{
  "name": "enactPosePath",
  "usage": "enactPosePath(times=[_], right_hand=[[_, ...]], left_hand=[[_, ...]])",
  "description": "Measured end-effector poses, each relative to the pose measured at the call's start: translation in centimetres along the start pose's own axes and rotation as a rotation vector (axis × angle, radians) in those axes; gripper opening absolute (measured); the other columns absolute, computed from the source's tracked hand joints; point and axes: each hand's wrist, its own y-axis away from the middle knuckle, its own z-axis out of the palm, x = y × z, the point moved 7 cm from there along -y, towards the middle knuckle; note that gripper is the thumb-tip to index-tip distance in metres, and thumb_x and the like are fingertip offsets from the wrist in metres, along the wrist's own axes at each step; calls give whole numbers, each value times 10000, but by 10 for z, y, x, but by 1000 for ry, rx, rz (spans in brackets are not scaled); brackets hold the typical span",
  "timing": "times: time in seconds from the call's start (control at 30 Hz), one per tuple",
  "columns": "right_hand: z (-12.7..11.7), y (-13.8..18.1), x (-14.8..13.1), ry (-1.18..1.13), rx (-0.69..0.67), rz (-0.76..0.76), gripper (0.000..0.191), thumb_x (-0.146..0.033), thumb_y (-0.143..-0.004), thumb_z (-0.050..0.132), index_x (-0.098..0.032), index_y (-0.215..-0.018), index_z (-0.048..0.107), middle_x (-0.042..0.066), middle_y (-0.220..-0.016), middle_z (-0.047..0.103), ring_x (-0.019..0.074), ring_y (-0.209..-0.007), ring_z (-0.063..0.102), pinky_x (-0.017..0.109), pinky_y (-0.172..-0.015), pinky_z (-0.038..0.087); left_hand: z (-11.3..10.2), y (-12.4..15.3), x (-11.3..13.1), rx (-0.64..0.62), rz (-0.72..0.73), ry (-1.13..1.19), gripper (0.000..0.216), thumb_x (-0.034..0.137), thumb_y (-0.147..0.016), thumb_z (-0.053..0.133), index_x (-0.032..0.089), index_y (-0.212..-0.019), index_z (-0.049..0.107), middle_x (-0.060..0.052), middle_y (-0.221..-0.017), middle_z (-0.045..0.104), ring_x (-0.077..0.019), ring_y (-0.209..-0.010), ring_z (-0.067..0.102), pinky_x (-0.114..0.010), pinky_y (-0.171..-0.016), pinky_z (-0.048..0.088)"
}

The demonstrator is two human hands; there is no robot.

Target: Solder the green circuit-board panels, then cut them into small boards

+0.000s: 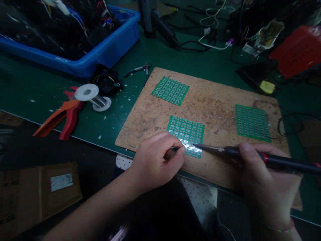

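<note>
Between its thumb and forefinger my left hand (pixel 160 160) pinches solder wire (pixel 127 144), which runs back toward the spool (pixel 96 98) on the left. A black soldering iron (pixel 232 151) is gripped in my right hand (pixel 268 180), its tip pointing left. The tip and the wire's end meet over the lower part of a green circuit board panel (pixel 185 129), close to my left fingertips. Whether the tip touches the board I cannot tell. Two more green panels lie on the brown board: one at the back (pixel 171 90), another at the right (pixel 252 123).
Beneath the panels is a worn brown board (pixel 210 100) on a green bench. Red-orange pliers (pixel 62 115) and small cutters (pixel 140 69) lie left. A blue bin (pixel 117 43) full of wired parts stands back left. At the right are a red box (pixel 297 50) and a yellow sponge (pixel 267 87).
</note>
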Motion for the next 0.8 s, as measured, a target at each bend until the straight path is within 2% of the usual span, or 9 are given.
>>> enactPosePath(times=[0.17, 0.4, 0.8], right_hand=[[-2, 1, 6, -147, 66, 81, 217, -375, -694, 777, -196, -669, 657, -29, -637, 624, 109, -534, 540, 270, -503, 385], [0, 0, 5, -113, 28, 70, 229, -385, -697, 777, -194, -662, 655, -28, -627, 631, 111, -540, 543, 267, -514, 397], [1, 1, -1, -81, 15, 19, 204, -374, -717, 761, -208, -655, 659, -38, -622, 627, 106, -541, 541, 274, -529, 397]], left_hand=[[-2, -1, 1, 37, -13, 21, 102, 101, -793, 611, 163, -712, 621, 39, -614, 495, -83, -584, 469, -242, -559, 351], [5, -1, 1, -28, -1, -20, 90, 128, -807, 598, 168, -732, 630, 29, -635, 521, -96, -602, 490, -251, -573, 355], [7, 0, 1, -19, 5, -50, 93, 138, -807, 593, 175, -728, 626, 28, -629, 520, -103, -599, 495, -253, -562, 351]])
